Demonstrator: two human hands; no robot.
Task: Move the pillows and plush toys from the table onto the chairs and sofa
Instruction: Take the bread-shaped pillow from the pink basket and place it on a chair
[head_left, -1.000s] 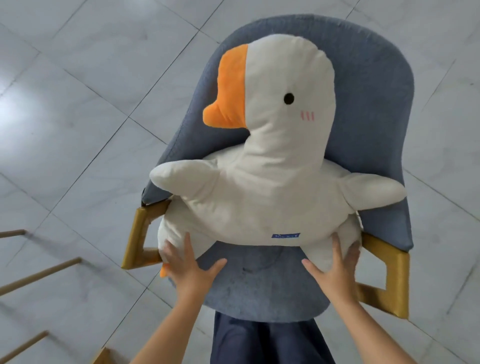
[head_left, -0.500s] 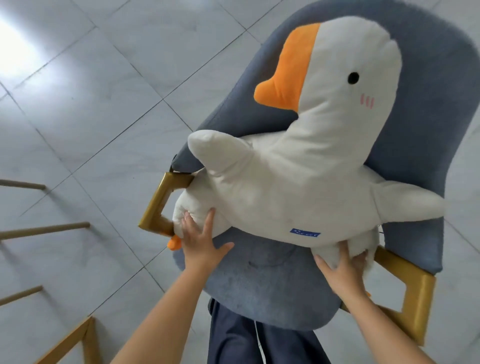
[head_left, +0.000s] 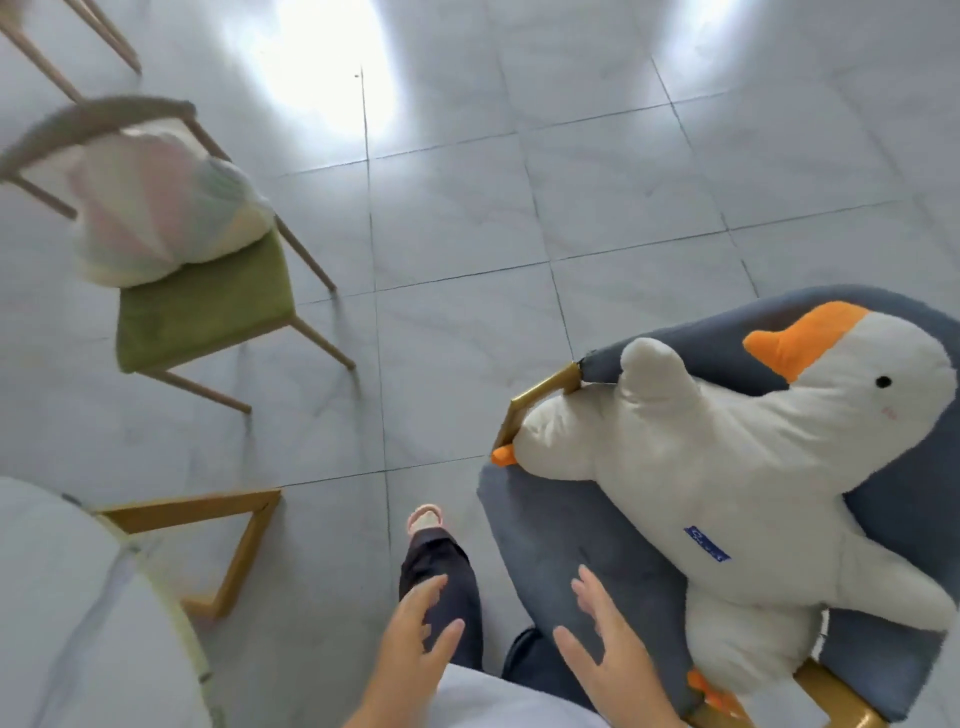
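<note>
Bare hands, both empty, fingers spread: left hand (head_left: 418, 631) and right hand (head_left: 605, 642) hover low in view, clear of the goose plush (head_left: 691, 467). Goose lies tilted on the blue armchair (head_left: 566, 561), tail end pressed at the gold armrest (head_left: 540, 397), one foot over the front edge. Risk: it slides off forward. Striped pillow (head_left: 161, 213) overhangs the green chair (head_left: 202, 312), could tip.

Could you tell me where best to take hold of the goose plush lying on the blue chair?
Probably the goose plush by its thick body below the wings, both hands coming from the chair's open front. It lies reclined against the backrest, and the armrests block its flanks.
</note>
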